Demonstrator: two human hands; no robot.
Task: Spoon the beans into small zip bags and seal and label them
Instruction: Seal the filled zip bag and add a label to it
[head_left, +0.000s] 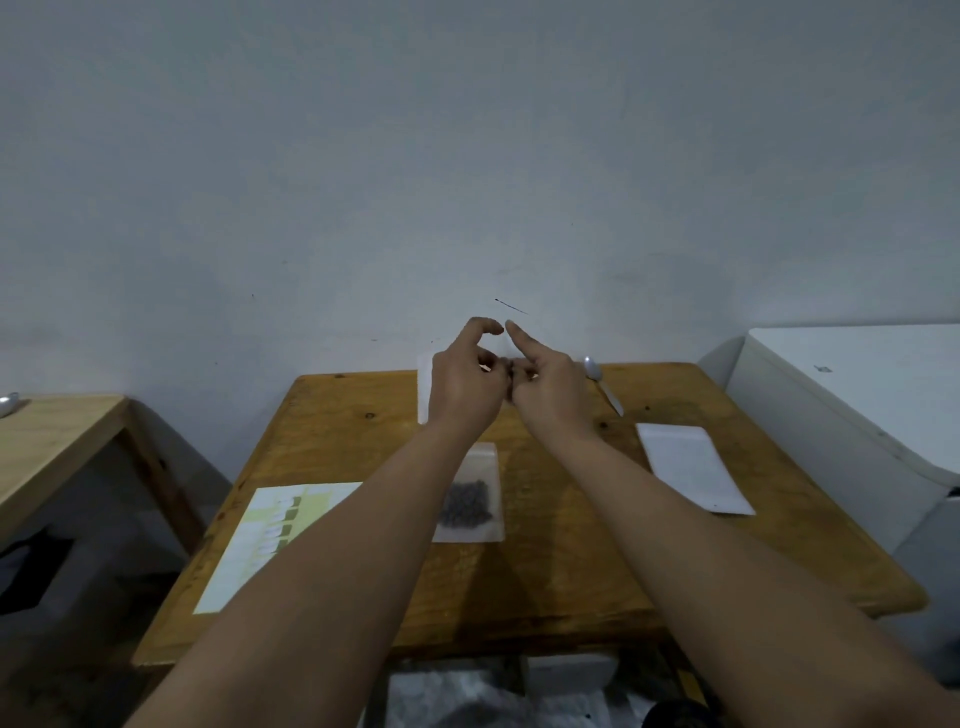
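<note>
My left hand (465, 379) and my right hand (545, 384) are raised together over the far middle of the wooden table (545, 571). Their curled fingertips meet and pinch a small item (511, 371), too small to identify. My right index finger points up. Below my forearms a small zip bag of dark beans (472, 501) lies flat. A label sheet (260, 545) lies at the front left. A metal spoon (602, 384) rests at the far right, just beyond my right hand.
A white flat bag (693, 467) lies on the table's right side, and another white sheet (425, 387) shows behind my left hand. A second wooden table (57, 441) stands to the left, a white appliance (857, 410) to the right, and a wall close behind.
</note>
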